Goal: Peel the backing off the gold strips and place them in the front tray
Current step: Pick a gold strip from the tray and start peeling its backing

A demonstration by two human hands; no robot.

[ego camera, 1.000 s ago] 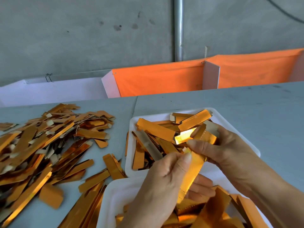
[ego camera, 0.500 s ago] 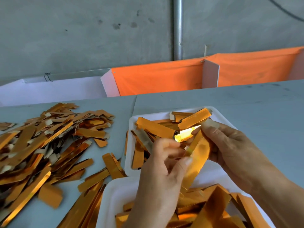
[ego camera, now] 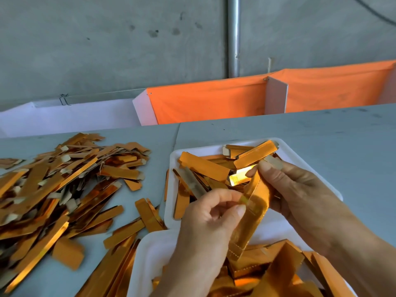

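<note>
Gold strip (ego camera: 252, 213) held upright between both hands, over the gap between the two white trays. Right hand (ego camera: 300, 196) grips its upper end, fingers curled round it. Left hand (ego camera: 214, 213) pinches a thin clear backing tab (ego camera: 244, 199) between thumb and forefinger at mid-strip.

Change: a second ago the left thumb lay flat along the strip; now the pinch has closed and the tab has lifted clear. Peel looks started, not finished.

Far tray (ego camera: 171, 189) holds a loose heap of strips. Whether this is the "front" one, cannot tell. Near tray (ego camera: 141, 254) holds more gold pieces. Big strip pile (ego camera: 53, 185) on the grey surface (ego camera: 321, 146), left. Orange cloth bins (ego camera: 214, 101) behind.
</note>
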